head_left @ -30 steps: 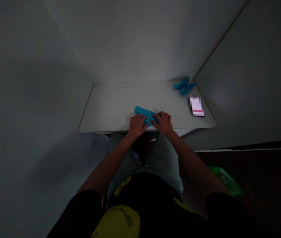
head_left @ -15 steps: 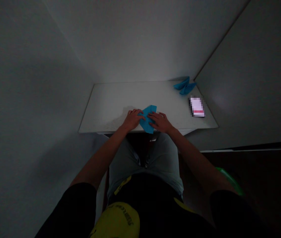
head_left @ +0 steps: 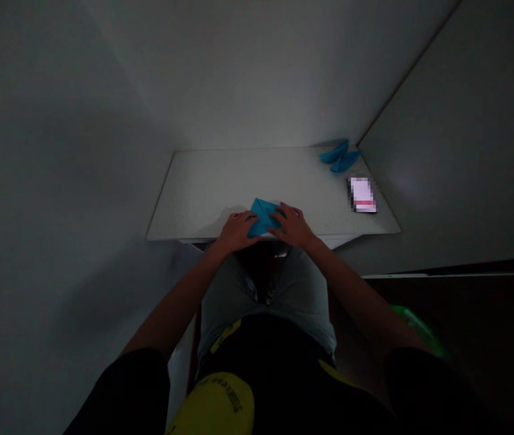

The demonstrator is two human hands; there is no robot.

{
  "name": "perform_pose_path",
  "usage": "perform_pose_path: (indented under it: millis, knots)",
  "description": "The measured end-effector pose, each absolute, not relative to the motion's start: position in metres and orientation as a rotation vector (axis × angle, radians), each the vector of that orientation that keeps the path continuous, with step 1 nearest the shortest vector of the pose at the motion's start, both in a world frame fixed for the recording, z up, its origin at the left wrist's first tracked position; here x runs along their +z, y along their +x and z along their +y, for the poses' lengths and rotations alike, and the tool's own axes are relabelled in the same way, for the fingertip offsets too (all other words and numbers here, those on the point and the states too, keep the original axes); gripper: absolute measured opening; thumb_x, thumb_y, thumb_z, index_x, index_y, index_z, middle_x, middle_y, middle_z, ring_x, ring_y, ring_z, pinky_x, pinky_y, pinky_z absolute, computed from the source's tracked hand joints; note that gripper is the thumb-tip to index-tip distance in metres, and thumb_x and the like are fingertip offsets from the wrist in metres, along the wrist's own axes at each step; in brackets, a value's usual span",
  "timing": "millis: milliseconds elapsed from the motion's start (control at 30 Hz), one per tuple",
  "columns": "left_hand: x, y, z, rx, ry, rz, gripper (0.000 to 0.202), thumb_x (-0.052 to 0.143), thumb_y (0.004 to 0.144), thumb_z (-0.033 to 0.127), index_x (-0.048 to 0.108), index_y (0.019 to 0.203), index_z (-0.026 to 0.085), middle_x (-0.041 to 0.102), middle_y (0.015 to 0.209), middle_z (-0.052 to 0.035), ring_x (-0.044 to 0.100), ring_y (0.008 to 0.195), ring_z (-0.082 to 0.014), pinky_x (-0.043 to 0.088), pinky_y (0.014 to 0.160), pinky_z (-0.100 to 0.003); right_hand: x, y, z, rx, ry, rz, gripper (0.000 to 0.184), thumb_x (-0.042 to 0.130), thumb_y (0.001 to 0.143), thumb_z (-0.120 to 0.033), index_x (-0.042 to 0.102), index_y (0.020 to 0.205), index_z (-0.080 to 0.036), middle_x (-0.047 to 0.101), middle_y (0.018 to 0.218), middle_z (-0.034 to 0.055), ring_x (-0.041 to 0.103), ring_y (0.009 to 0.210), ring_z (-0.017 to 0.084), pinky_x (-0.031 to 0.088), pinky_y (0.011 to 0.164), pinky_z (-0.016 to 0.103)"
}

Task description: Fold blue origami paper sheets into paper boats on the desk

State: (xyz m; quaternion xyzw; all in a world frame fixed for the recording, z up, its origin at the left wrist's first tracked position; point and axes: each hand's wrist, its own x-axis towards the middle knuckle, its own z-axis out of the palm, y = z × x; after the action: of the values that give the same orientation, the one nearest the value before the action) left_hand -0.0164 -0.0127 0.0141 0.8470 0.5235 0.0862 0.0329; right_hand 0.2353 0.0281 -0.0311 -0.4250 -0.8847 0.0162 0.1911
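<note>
A sheet of folded blue paper lies at the front edge of the white table, with crease lines on its upper face. My left hand grips its left side, fingers on top and the thumb near the lower edge. On the right side, my right hand holds the paper with bent fingers over its edge. Parts of the paper's left and right corners are hidden under the fingers.
Two blue folded paper boats sit in the far right corner of the table. In front of them lies a phone with a lit, pixelated screen. Walls rise behind and beside the table. Something green is low on the right.
The blue paper has been turned and its outline is now more compact, with different creases facing up. Both hands have shifted slightly with it and remain on its sides.
</note>
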Motion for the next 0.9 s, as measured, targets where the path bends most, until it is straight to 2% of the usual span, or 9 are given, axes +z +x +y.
perform_pose_path:
  millis: [100,233,367,467,600,767,900]
  knots:
    - [0.014,-0.029,-0.006,0.253,2.571,1.503,0.048,0.071,0.099,0.052,0.07,0.141,0.028,0.063,0.157,-0.0085,0.057,0.145,-0.03,0.038,0.124,-0.051,-0.028,0.246,0.031,0.108,-1.176,-2.529,0.066,0.055,0.102,-0.074,0.063,0.146,-0.026,0.053,0.163,0.0152,0.048,0.147,0.036,0.031,0.122,0.054]
    - [0.015,-0.043,0.006,0.276,2.53,1.386,0.037,0.067,0.101,0.052,0.077,0.129,0.029,0.067,0.153,-0.0062,0.061,0.143,-0.0271,0.04,0.125,-0.05,-0.02,0.253,0.031,0.152,-1.19,-2.568,0.067,0.06,0.099,-0.075,0.066,0.146,-0.027,0.062,0.152,0.0149,0.056,0.136,0.037,0.036,0.114,0.053]
    - [0.018,-0.051,0.013,0.332,2.502,1.265,0.031,0.064,0.102,0.049,0.081,0.117,0.028,0.074,0.142,-0.0051,0.066,0.136,-0.0247,0.048,0.121,-0.042,-0.012,0.256,0.03,0.203,-1.163,-2.577,0.055,0.058,0.104,-0.067,0.071,0.142,-0.03,0.067,0.146,0.0126,0.061,0.129,0.034,0.038,0.108,0.05]
    - [0.019,-0.053,0.013,0.367,2.447,1.263,0.031,0.058,0.104,0.045,0.08,0.117,0.028,0.076,0.138,-0.0048,0.068,0.132,-0.0246,0.05,0.119,-0.041,-0.01,0.258,0.031,0.234,-1.161,-2.559,0.05,0.058,0.105,-0.065,0.073,0.14,-0.032,0.068,0.146,0.0105,0.062,0.129,0.033,0.038,0.107,0.05]
    - [0.019,-0.049,0.012,0.408,2.353,1.454,0.03,0.055,0.104,0.04,0.078,0.118,0.026,0.08,0.126,-0.007,0.074,0.117,-0.0255,0.056,0.109,-0.041,-0.009,0.259,0.035,0.275,-1.153,-2.551,0.046,0.052,0.108,-0.062,0.075,0.137,-0.033,0.07,0.144,0.0094,0.063,0.129,0.033,0.038,0.107,0.051]
    - [0.017,-0.039,0.011,0.503,2.329,1.653,0.022,0.058,0.103,0.034,0.074,0.114,0.023,0.078,0.122,-0.0092,0.071,0.116,-0.0264,0.055,0.106,-0.041,-0.008,0.256,0.046,0.318,-1.208,-2.475,0.046,0.048,0.11,-0.047,0.067,0.147,-0.027,0.073,0.143,0.0109,0.066,0.127,0.032,0.039,0.105,0.05]
    - [0.017,-0.029,0.008,0.545,2.316,1.76,0.017,0.061,0.101,0.027,0.072,0.114,0.022,0.074,0.122,-0.0103,0.069,0.114,-0.0264,0.054,0.103,-0.041,-0.009,0.248,0.051,0.275,-1.264,-2.43,0.044,0.05,0.108,-0.039,0.065,0.147,-0.026,0.074,0.138,0.012,0.066,0.124,0.033,0.04,0.103,0.049]
